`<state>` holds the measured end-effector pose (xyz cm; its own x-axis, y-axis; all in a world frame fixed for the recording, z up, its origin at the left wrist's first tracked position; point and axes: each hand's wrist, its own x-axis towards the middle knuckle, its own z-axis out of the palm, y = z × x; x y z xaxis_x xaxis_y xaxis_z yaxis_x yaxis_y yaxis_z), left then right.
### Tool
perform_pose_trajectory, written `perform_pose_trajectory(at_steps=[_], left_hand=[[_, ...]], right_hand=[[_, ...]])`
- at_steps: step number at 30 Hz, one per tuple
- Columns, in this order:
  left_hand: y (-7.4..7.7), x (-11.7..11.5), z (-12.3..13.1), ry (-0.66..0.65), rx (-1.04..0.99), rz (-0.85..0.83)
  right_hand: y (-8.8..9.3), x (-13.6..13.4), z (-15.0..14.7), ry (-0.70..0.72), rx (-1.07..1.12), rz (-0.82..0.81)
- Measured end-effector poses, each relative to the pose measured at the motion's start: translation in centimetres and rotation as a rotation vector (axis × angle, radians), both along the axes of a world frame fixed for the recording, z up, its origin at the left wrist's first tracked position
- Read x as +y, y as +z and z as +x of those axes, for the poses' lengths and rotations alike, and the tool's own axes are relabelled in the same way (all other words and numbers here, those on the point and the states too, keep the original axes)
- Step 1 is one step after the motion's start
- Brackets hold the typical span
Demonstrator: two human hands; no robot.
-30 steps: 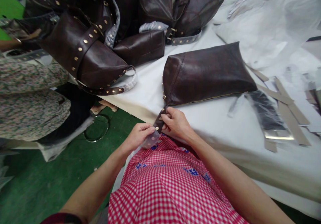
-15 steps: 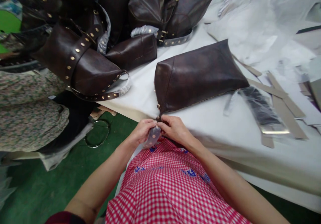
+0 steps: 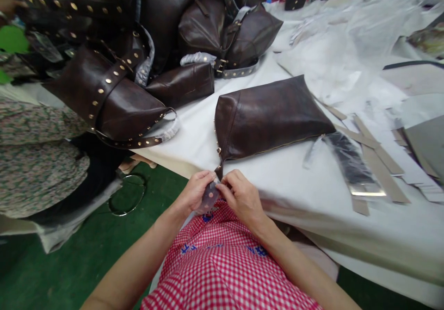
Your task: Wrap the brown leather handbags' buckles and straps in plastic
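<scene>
A dark brown leather bag (image 3: 267,115) lies flat on the white-covered table, its studded edge to the left. From its near left corner a studded strap (image 3: 209,195), wrapped in clear plastic, hangs over the table's front edge. My left hand (image 3: 197,190) is closed around this strap, thumb on top. With fingers bent in a pinch, my right hand (image 3: 241,195) grips the strap's plastic wrap from the other side. Both hands are close together in front of the red checked apron (image 3: 222,273). The fingertips partly cover the strap's upper end.
More brown studded bags (image 3: 114,97) are heaped at the back left. A plastic-wrapped strap with a buckle (image 3: 354,166) and several cardboard strips (image 3: 381,162) lie at the right. Clear plastic sheeting (image 3: 347,46) covers the far side. A metal ring (image 3: 127,194) is above the green floor.
My right hand has shifted slightly down and right along the strap, its fingers more curled. More of the wrapped strap shows between my hands. The camera view has tilted up a little.
</scene>
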<state>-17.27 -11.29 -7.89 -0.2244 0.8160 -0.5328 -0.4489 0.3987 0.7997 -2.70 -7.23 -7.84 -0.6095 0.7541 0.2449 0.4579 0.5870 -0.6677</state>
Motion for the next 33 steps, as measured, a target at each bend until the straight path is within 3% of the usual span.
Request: perform_pose_trajectory(at_steps=[5, 8, 12, 18, 23, 28, 30, 33], left_hand=[[-0.2, -0.2, 0.1, -0.009, 0.002, 0.009], [0.4, -0.8, -0.5, -0.123, 0.125, 0.066], [1.6, -2.5, -1.1, -0.3, 0.551, 0.141], [1.9, -4.8, -2.2, -0.377, 1.368, 0.148], [2.4, -4.8, -4.2, -0.506, 1.67, 0.124], [2.4, -4.0, -5.1, -0.419, 1.621, 0.238], [3.0, -3.6, -5.7, -0.448, 1.413, 0.234], [4.8, -3.0, -7.1, -0.568, 0.914, 0.173]], right_hand=[[-0.1, 0.1, -0.6, 0.054, -0.195, 0.228], [0.3, 0.9, -0.8, 0.123, -0.273, 0.304], [1.3, 2.2, -1.5, 0.173, -0.334, 0.32], [2.7, 3.2, -3.3, 0.128, -0.332, 0.3], [3.5, 4.5, -4.4, 0.053, -0.355, 0.347], [4.7, 7.3, -4.7, 0.09, -0.442, 0.364], [5.1, 8.8, -4.1, 0.198, -0.447, 0.419], [5.2, 11.2, -2.4, 0.367, -0.401, 0.579]])
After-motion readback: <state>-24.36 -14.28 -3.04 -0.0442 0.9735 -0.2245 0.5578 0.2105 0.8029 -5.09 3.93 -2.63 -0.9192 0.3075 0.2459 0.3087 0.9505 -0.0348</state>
